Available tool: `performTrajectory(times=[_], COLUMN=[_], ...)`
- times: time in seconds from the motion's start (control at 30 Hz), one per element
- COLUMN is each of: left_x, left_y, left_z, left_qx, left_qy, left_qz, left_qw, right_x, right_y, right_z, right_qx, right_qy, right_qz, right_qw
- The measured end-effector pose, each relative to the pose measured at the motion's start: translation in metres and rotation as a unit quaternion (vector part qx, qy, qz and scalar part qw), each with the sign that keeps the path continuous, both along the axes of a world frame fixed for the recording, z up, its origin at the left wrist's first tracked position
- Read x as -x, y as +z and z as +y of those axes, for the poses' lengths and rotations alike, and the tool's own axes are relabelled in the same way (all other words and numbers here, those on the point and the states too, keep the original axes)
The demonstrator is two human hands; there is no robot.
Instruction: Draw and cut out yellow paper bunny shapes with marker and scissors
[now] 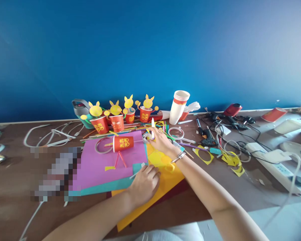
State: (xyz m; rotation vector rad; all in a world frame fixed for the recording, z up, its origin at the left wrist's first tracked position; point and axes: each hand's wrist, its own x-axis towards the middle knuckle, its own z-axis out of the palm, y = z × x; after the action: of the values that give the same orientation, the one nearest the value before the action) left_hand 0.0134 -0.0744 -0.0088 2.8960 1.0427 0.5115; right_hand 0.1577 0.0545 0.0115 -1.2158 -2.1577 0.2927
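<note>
My right hand [161,140] reaches over the coloured paper, its fingers closed round a slim white marker [153,124] that points upward. My left hand [144,182] rests curled on the yellow-orange paper [132,209]; what lies inside its fingers is hidden. A thin pale stick [133,175] pokes out at its left side. On the purple paper [92,170] a red paper cup [123,144] lies on its side, with two pink strips [120,160] spread below it. Yellow paper cut-outs [157,157] lie between my hands.
Several red cups with yellow eared paper figures [115,108] stand along the wall. Behind my right hand is a stack of white cups [179,107]. Glue guns [207,137], cables and a power strip [271,164] crowd the right. White cables [52,135] lie left.
</note>
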Motion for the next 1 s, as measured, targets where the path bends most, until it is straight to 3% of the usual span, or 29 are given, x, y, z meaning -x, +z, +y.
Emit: performTrajectory(times=[0.2,0.37,0.57,0.73,0.83,0.93,1.0], left_x=[0.000,0.000,0.001,0.003,0.005,0.006,0.007], left_y=[0.002,0.003,0.001,-0.004,-0.005,0.000,0.002], left_z=[-0.001,0.001,0.005,0.011,0.014,0.017,0.019], left_qx=[-0.014,0.001,0.015,0.060,0.087,0.137,0.183], left_qy=[-0.032,-0.039,-0.038,-0.026,-0.015,0.038,0.113], left_qz=[0.009,-0.015,-0.043,-0.092,-0.156,-0.265,-0.354], left_qw=[0.999,0.999,0.998,0.994,0.984,0.954,0.910], right_x=[-0.028,-0.024,-0.017,-0.023,-0.027,-0.031,-0.033], right_y=[0.028,0.017,-0.006,-0.007,-0.004,0.002,0.006], right_z=[-0.036,-0.062,-0.060,-0.049,-0.045,-0.043,-0.043], right_qx=[0.061,0.132,0.117,0.107,0.094,0.062,0.051], right_qy=[-0.092,-0.129,-0.138,-0.109,-0.106,-0.123,-0.129], right_qz=[-0.116,-0.197,-0.077,0.124,0.184,0.224,0.272], right_qw=[0.987,0.963,0.980,0.980,0.973,0.965,0.952])
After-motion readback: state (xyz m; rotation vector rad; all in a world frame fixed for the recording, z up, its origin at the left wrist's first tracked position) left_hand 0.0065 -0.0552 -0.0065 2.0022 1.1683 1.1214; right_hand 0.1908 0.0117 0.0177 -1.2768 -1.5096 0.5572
